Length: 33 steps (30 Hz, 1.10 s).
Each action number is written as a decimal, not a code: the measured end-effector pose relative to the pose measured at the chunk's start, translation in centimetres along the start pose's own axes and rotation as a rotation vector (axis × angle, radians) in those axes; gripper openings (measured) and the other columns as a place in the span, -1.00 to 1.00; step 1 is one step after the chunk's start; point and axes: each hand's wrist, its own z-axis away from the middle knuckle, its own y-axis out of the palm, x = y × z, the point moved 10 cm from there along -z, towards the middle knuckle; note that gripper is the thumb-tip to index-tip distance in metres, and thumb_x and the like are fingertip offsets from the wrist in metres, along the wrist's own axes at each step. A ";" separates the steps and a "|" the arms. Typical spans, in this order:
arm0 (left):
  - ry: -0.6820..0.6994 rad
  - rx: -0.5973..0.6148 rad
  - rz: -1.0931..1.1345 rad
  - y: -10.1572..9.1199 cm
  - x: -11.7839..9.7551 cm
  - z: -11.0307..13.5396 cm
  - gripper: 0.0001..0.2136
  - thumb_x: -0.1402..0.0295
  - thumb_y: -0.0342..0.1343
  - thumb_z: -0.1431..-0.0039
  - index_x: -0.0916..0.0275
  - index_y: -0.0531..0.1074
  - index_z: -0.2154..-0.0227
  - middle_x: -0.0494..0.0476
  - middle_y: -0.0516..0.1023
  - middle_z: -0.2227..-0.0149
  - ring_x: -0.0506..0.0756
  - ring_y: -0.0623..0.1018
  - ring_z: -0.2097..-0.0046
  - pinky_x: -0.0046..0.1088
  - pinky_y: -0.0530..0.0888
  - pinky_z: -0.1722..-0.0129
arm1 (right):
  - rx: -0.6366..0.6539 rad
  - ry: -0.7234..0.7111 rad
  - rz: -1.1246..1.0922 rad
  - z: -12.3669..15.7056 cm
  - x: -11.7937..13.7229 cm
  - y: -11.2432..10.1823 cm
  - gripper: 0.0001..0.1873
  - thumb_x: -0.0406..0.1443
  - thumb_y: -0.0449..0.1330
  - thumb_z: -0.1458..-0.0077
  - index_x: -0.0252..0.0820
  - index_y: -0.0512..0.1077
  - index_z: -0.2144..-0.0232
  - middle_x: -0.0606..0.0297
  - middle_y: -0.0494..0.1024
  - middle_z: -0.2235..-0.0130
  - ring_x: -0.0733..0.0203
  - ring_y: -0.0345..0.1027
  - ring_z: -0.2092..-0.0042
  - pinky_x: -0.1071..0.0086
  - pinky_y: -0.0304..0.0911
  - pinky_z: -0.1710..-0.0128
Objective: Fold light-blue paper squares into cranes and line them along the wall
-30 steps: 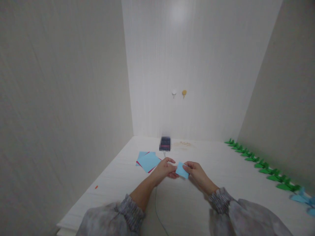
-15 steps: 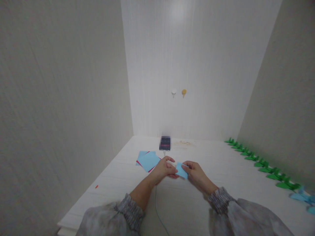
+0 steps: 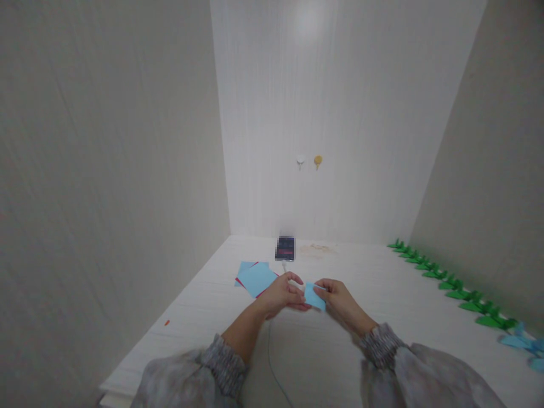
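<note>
One small blue paper [image 3: 315, 301] pinched in the right hand [image 3: 339, 297] over a white table [image 3: 193, 317]

The right hand has its thumb on top of the blue paper, near the upper right corner, with its fingers clamped against the other side. The paper sits between the two hands, near the middle of the tabletop, and is slightly tilted.

The left hand [image 3: 280, 296] is at the paper's left edge. Its thumb and index finger stand apart, and its lower fingers reach toward the paper's lower left corner; I cannot tell whether they grip it. Both wrists come out of grey sleeves [image 3: 385, 345] with gathered cuffs.

Just beyond the left hand lies a stack of blue and red sheets [image 3: 256, 279], fanned at different angles. Behind it, near the back wall [image 3: 272, 141], is a dark-screened device [image 3: 285, 248], its display blurred. A pale cable [image 3: 270, 360] runs toward the near edge.

Along the right side stretches a row of green folded shapes [image 3: 493, 322], with light blue folded shapes [image 3: 516, 341] at its near end. A small orange-red scrap [image 3: 167, 323] lies well apart on the left. A white hook [image 3: 300, 160] and a yellow hook [image 3: 318, 160] hang side by side on the back wall.
</note>
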 end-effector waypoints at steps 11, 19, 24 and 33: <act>-0.068 0.022 -0.004 0.2 0.8 0.0 -0.54 0.52 0.20 0.33 0.27 0.11 0.32 0.11 0.48 0.50 0.10 0.51 0.41 -0.27 0.39 0.31 | 0.015 0.037 -0.073 0.0 -0.8 0.2 -0.76 -0.19 0.14 0.25 -0.30 0.36 0.60 0.33 0.38 0.65 0.33 0.18 0.59 0.47 0.06 0.59; -0.056 0.000 0.007 0.1 0.4 0.1 -0.54 0.53 0.19 0.32 0.28 0.11 0.31 0.10 0.47 0.50 0.10 0.51 0.43 -0.28 0.39 0.31 | 0.037 0.010 -0.044 -0.2 -1.0 0.2 -0.76 -0.19 0.12 0.21 -0.31 0.36 0.57 0.30 0.39 0.61 0.33 0.20 0.57 0.47 0.07 0.58; -0.111 -0.052 -0.077 -0.3 1.3 -0.2 -0.59 0.40 0.17 0.23 0.30 0.10 0.31 0.10 0.45 0.55 0.08 0.49 0.51 -0.35 0.41 0.46 | 0.051 -0.007 -0.025 -0.1 -0.8 0.6 -0.75 -0.18 0.12 0.21 -0.31 0.36 0.58 0.32 0.38 0.63 0.34 0.18 0.60 0.47 0.05 0.60; -0.077 -0.019 -0.112 0.0 1.6 -0.4 -0.52 0.47 0.24 0.37 0.27 0.12 0.34 0.00 0.43 0.61 0.07 0.48 0.54 -0.33 0.42 0.47 | 0.073 -0.029 -0.004 0.1 -0.7 0.9 -0.76 -0.18 0.12 0.20 -0.29 0.36 0.58 0.32 0.40 0.62 0.33 0.20 0.58 0.46 0.07 0.59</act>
